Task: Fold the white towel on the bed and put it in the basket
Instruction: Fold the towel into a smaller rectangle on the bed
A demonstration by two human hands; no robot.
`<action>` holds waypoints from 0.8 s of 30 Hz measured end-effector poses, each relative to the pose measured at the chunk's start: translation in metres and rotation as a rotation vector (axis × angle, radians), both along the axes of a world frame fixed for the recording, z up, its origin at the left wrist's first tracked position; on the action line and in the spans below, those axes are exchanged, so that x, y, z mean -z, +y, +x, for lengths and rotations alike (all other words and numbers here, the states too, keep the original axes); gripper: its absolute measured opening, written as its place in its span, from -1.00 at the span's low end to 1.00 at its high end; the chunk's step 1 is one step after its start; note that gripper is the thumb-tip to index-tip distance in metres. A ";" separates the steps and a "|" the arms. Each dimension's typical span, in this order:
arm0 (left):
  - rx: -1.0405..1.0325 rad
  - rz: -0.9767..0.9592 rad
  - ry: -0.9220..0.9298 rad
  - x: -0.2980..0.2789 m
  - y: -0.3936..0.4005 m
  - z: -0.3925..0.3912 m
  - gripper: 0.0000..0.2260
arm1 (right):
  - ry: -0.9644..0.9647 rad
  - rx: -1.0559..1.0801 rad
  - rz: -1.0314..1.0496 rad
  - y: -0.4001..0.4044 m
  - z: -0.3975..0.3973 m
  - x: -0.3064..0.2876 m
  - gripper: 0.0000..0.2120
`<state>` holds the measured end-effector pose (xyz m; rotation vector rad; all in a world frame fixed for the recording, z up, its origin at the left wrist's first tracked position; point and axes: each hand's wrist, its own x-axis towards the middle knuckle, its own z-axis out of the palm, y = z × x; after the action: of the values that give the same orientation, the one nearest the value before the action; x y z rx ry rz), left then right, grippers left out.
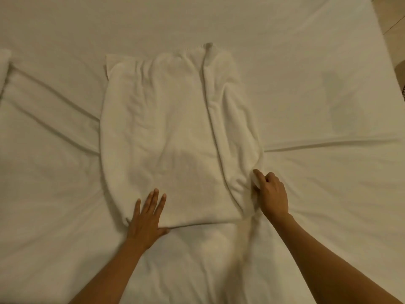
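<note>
The white towel (171, 132) lies lengthwise on the bed, folded along its length with a narrower flap doubled over on the right side. My left hand (148, 218) rests flat on the towel's near left corner, fingers spread. My right hand (272, 194) is at the near right edge, with thumb and fingers pinching a bit of the towel's edge. The basket is not in view.
The white bed sheet (306, 73) is wrinkled, with long creases running left and right of the towel. Another white fabric piece (4, 66) shows at the far left edge. The bed's right edge and a strip of floor (392, 29) appear at the top right.
</note>
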<state>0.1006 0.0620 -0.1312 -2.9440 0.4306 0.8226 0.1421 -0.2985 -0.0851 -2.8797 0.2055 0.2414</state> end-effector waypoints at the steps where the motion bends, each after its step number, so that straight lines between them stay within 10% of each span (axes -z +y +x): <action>1: -0.023 0.014 0.011 -0.001 -0.004 0.001 0.08 | -0.024 -0.078 -0.048 -0.005 -0.001 -0.001 -0.55; 9: -0.081 -0.009 0.036 -0.005 -0.039 0.002 -0.08 | -0.060 -0.348 -0.200 -0.030 -0.026 -0.005 -0.24; 24: -0.146 -0.038 0.146 -0.006 -0.053 0.000 -0.29 | 0.053 -0.081 -0.335 -0.095 -0.020 -0.022 -0.66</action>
<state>0.1002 0.0090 -0.1252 -2.9907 0.2426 1.0619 0.1220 -0.3934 -0.0635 -3.2208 0.1519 0.3267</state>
